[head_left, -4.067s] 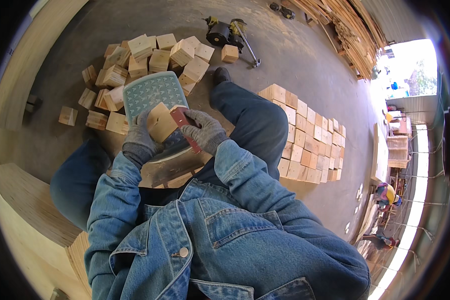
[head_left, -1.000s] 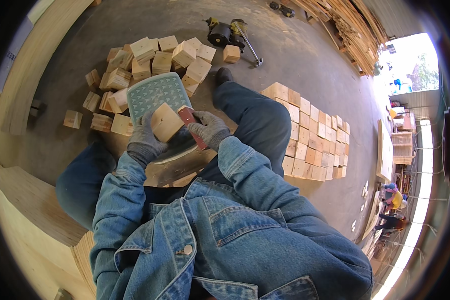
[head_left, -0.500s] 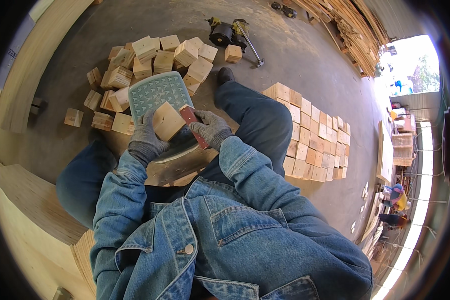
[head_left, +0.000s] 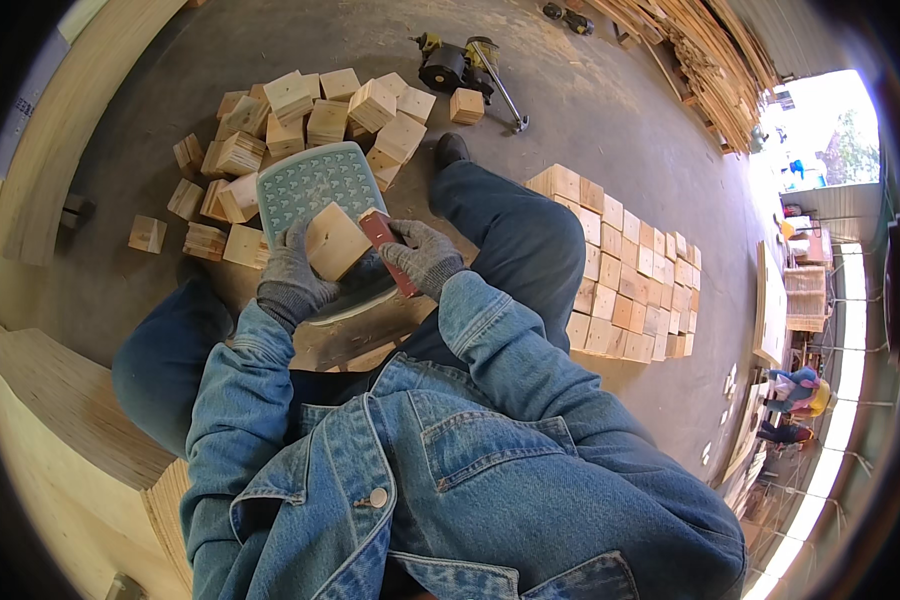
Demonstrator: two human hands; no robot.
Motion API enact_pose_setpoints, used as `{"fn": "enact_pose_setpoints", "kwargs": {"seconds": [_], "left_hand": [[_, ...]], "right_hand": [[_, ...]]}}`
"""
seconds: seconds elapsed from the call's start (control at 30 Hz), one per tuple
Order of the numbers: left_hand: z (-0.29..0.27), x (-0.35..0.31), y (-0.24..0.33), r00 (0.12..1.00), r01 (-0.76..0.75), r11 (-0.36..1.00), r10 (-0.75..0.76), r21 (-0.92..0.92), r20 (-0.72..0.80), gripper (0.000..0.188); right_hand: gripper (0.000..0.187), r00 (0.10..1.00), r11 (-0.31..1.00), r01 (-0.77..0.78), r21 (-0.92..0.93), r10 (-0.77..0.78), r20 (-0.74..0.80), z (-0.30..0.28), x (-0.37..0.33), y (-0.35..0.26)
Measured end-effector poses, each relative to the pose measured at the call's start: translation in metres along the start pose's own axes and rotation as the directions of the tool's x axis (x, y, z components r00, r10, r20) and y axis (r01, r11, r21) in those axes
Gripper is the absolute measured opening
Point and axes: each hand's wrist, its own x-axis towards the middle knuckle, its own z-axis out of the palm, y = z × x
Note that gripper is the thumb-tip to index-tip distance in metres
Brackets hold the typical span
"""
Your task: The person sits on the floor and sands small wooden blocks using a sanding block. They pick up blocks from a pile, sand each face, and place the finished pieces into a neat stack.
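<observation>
Gloved in grey, my left hand (head_left: 294,280) grips a pale square wooden block (head_left: 335,242) by its left side. The block is tilted over a light-green plastic stool (head_left: 315,172) with a raised pattern on its top. My right hand (head_left: 427,260) is wrapped round a reddish-brown sanding block (head_left: 388,252), held upright at the right side of the wooden block. The two look close together; whether they touch I cannot tell. Part of the stool is hidden behind my hands and the block.
Loose wooden blocks (head_left: 328,122) lie heaped beyond the stool. Stacked block rows (head_left: 625,270) stand right of my knee. Power tools (head_left: 455,65) and a single block (head_left: 467,107) sit on the floor ahead. Lumber (head_left: 710,70) is piled far right; a distant person (head_left: 802,392) stands below it.
My hands, the wooden block and the sanding block stay almost in place. At the far right, the distant person has shifted position.
</observation>
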Motion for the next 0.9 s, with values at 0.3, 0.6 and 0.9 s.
{"fn": "enact_pose_setpoints", "kwargs": {"seconds": [0.3, 0.6, 0.9], "left_hand": [[-0.0023, -0.0014, 0.0045, 1.000, 0.003, 1.000, -0.003, 0.008, -0.003, 0.123], [-0.0013, -0.0004, 0.0015, 1.000, 0.007, 1.000, -0.007, 0.020, -0.007, 0.123], [-0.0018, -0.0017, 0.0008, 1.000, -0.014, 1.000, 0.014, 0.014, -0.019, 0.121]], "right_hand": [[0.061, 1.000, 0.999, 0.009, 0.033, -0.008, -0.018, 0.0001, -0.0016, 0.0004], [0.061, 0.999, 0.999, 0.028, 0.037, -0.027, -0.020, 0.0012, -0.0001, 0.0013], [0.060, 0.999, 0.999, 0.045, 0.017, -0.045, -0.017, 0.0006, -0.0007, 0.0008]]}}
